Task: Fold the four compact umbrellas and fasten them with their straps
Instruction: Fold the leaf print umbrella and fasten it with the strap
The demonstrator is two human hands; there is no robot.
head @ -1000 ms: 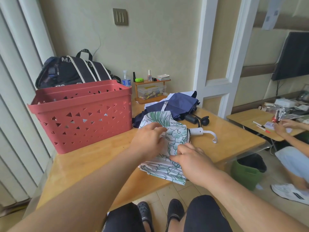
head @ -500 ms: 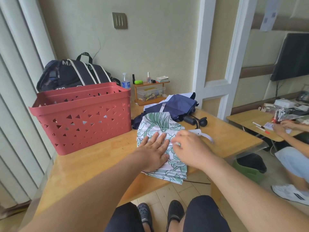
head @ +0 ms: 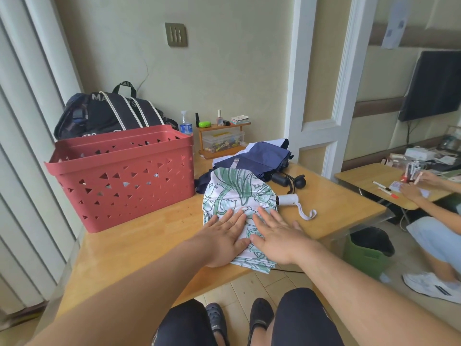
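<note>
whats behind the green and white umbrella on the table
Right behind the floral umbrella lies a navy umbrella, its black handle sticking out to the right. The floral canopy overlaps the navy umbrella's near edge, so that part is hidden.

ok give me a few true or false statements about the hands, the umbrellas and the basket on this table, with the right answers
1. Both the left hand and the right hand lie flat with straight fingers on the floral umbrella. True.
2. The navy umbrella lies inside the red basket. False: it lies on the table, behind the floral one, to the right of the basket.
3. The floral umbrella's white handle points toward the basket. False: it sticks out to the right, away from the basket.
4. The white wrist strap lies loose on the table, untouched by either hand. True.
5. The right hand grips the white handle. False: it presses on the fabric.
</note>
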